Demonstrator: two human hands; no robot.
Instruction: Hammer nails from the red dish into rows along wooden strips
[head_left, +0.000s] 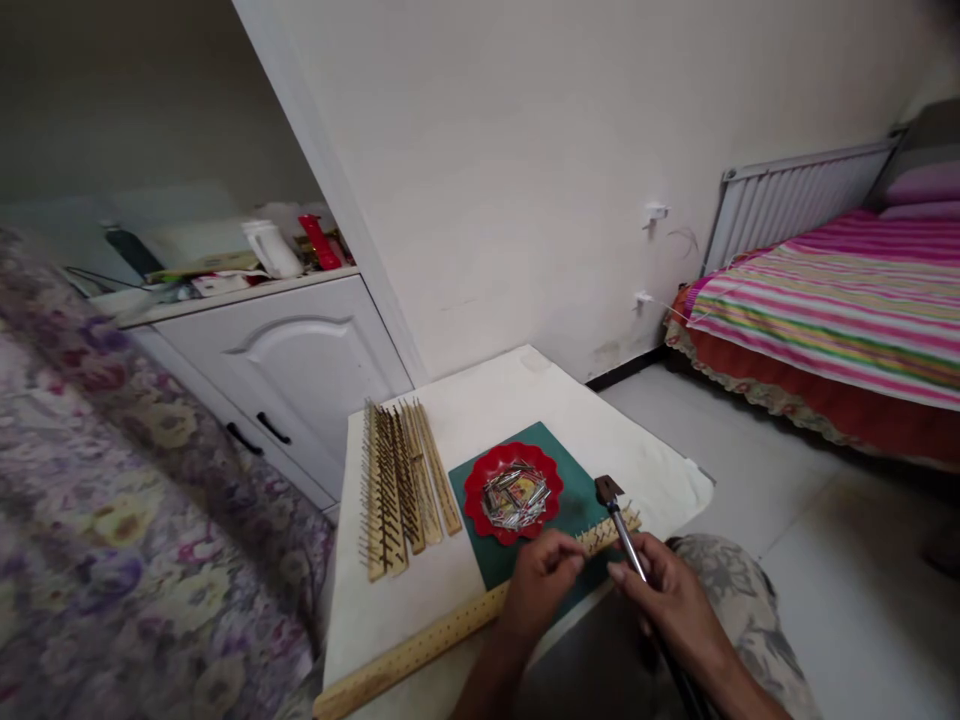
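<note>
My right hand is wrapped around the handle of a hammer. Its dark brown head points up, just above the far end of a long wooden strip. That strip lies slantwise along the table's near side, with rows of small holes on its left part and thin metal pins standing up at its right end. Over the middle of it, my left hand has thumb and fingers pinched together; whatever they hold is too small to make out. Beyond it, a red scalloped dish holds many loose metal pins on a green mat.
Several wooden strips studded with upright pins lie at the table's left. The white table stands against a wall. A floral curtain hangs at left beside a white cabinet; a bed is at right.
</note>
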